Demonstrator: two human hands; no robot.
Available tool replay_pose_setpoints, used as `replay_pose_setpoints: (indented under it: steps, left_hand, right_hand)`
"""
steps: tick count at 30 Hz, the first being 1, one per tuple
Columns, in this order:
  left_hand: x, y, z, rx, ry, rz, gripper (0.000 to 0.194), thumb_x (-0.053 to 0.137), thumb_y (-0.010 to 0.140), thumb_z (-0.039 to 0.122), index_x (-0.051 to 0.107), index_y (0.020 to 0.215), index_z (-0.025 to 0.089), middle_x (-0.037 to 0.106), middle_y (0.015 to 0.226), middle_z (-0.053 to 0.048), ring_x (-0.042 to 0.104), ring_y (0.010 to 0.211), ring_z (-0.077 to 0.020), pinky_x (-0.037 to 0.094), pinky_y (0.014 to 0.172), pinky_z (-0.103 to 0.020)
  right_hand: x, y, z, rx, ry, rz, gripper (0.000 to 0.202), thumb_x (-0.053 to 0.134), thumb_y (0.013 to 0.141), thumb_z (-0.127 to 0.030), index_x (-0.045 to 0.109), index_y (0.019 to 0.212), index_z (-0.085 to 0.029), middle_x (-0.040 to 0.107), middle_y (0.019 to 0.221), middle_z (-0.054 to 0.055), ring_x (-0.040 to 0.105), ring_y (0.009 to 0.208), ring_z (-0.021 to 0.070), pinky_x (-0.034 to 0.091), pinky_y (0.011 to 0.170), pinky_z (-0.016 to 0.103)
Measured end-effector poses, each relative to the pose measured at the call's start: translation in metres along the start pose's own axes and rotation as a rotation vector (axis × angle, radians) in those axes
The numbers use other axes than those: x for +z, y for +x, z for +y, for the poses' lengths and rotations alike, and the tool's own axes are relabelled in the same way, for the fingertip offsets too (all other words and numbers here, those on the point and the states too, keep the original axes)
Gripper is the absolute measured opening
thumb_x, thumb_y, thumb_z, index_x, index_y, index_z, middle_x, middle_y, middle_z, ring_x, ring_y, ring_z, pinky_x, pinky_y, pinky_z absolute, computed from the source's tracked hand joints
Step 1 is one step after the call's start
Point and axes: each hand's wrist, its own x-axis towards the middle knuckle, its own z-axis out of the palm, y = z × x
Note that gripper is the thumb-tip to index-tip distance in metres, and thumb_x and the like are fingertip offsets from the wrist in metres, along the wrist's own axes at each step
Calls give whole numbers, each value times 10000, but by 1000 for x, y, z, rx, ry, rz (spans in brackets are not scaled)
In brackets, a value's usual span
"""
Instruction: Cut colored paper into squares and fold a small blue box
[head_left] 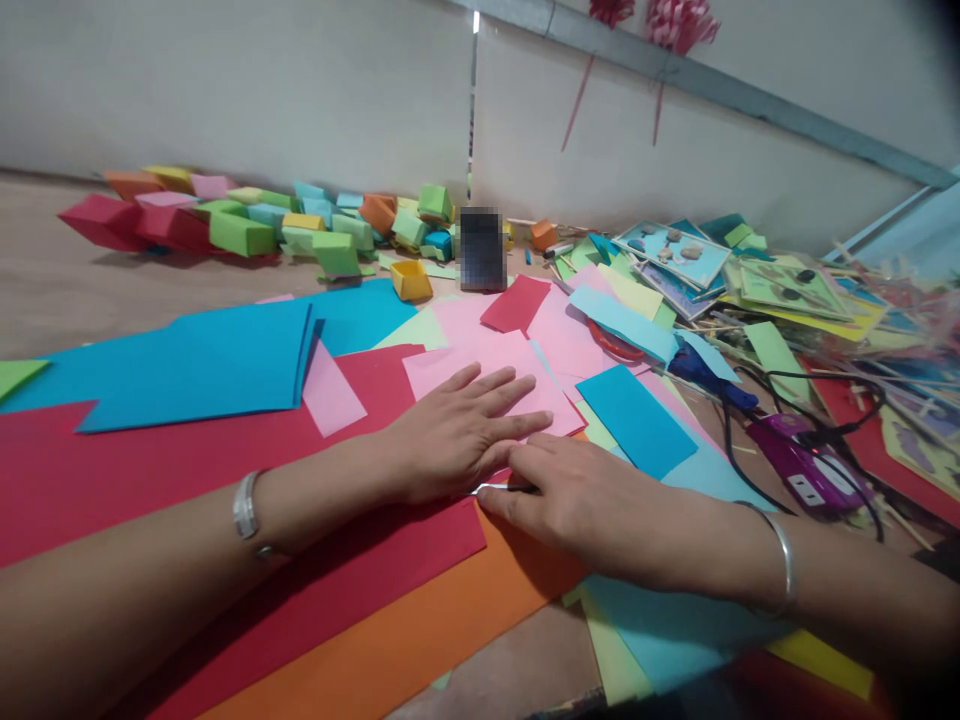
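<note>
My left hand (469, 435) lies flat with spread fingers on pink paper (442, 372) and red paper (337, 550). Close beside it, my right hand (562, 495) is closed, pinching a thin, pale-edged tool (495, 489) at the red paper's edge; most of this tool is hidden by the fingers. Under both hands the sheets overlap, with orange paper (420, 625) showing below the red. A blue paper piece (637, 420) rests to the right of my hands.
Folded paper boxes (244, 232) line the back wall. A dark pixelated object (481, 250) stands behind the papers. At right are a purple power socket (810, 465) with black cables, blue-handled item (712, 375), and stacked craft cards (675, 255). Blue sheets (202, 360) lie left.
</note>
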Motion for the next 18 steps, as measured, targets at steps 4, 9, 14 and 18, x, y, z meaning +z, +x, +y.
replay_pose_setpoints:
  steps: [4,9,14,18]
  left_hand:
    - [0,0,0,1,21,-6,530,220,1047,522,364,1535,373,177,1676,-51,153,1546,-314,115,1221,-581]
    - [-3,0,4,-23,31,-3,506,244,1055,491,364,1533,377,199,1675,-54,154,1546,-304,130,1220,-583]
    - [-9,2,11,-57,37,-51,503,289,1051,491,371,1532,366,177,1680,-61,140,1549,-303,115,1227,-577]
    - [-13,4,14,-65,31,-62,501,290,1051,491,388,1525,363,187,1682,-55,144,1549,-303,113,1233,-569]
  right_hand:
    - [-5,2,-8,41,-4,-31,285,491,1019,-327,668,1033,-104,688,933,101,597,891,218,423,787,341]
    - [-5,0,-14,-19,-76,-57,269,522,1009,-325,686,993,-112,666,856,81,558,771,190,401,693,314]
    - [6,-19,2,-332,-248,73,285,446,1022,-265,722,1035,-196,646,818,67,524,717,195,360,613,307]
    - [-6,-33,48,-167,-316,357,366,378,1027,-315,692,1208,-263,627,801,58,560,710,208,412,620,311]
